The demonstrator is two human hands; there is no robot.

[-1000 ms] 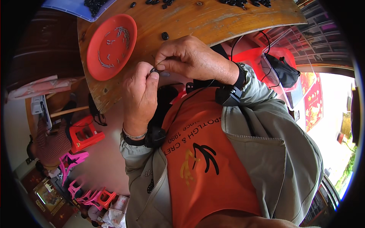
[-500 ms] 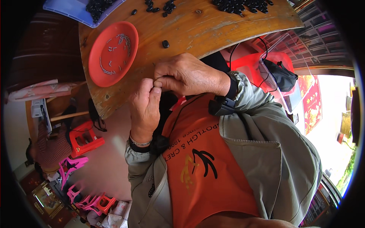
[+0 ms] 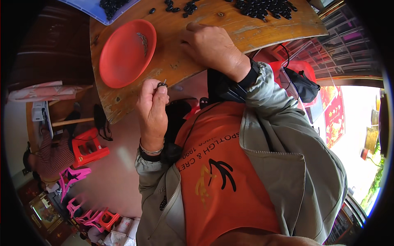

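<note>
Left hand point(image 3: 152, 107) is raised just off the near edge of the wooden counter point(image 3: 180, 61), thumb and forefinger pinched shut on a small black part point(image 3: 162, 85). Part is tiny: dark ring-like body with a thin metal pin or wire end sticking up out of the grip. Finer detail is too small to tell. It sits at the fingertips, in the air, just below the counter edge and just beside the red dish point(image 3: 127, 52), not touching either.

Right hand point(image 3: 211, 44) lies palm-down on the counter, fingers curled toward the board. Can't tell if that grip holds anything; the fingertips are hidden under the hand. Black wristband at that wrist, grey jacket sleeve behind it.

Red dish: shallow, round, plastic, sits on the counter's left part. A small cluster of thin dark bits point(image 3: 143, 39) lies near its upper right rim; the rest of its surface is bare.

Loose black pieces point(image 3: 262, 7) are heaped at the far side of the counter, same dark glossy look as the held part, well apart from the left hand. A smaller scatter point(image 3: 179, 6) lies just beyond the right hand's fingers. Blue tray point(image 3: 93, 12) at far left edge holds more black pieces.

Counter top is worn bare wood, scuffed, with a curved near edge. Orange apron and grey jacket fill the lower frame. Red stool point(image 3: 88, 147) on the floor at left.
</note>
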